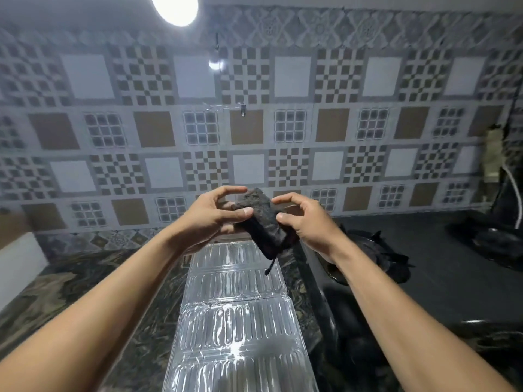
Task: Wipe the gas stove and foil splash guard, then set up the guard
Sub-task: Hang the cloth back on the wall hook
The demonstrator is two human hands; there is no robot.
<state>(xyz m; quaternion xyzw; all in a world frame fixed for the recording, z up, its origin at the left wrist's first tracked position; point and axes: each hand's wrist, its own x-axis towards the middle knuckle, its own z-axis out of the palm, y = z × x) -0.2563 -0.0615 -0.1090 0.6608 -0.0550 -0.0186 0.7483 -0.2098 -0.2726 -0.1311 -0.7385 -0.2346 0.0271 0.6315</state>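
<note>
A dark grey cloth [261, 222], folded into a small pad with a thread hanging down, is held between both hands above the counter. My left hand [210, 219] grips its left side with thumb and fingers. My right hand [307, 222] pinches its right edge. Below them the silver ribbed foil splash guard [235, 321] lies flat on the counter, stretching toward me. The black gas stove [424, 281] sits to the right, with a burner grate [376, 250] partly hidden behind my right forearm.
A patterned tile wall [254, 123] rises behind the marbled dark counter [85, 284]. A white block [19, 258] stands at the far left. Dark items and a white hose [512, 188] crowd the far right corner.
</note>
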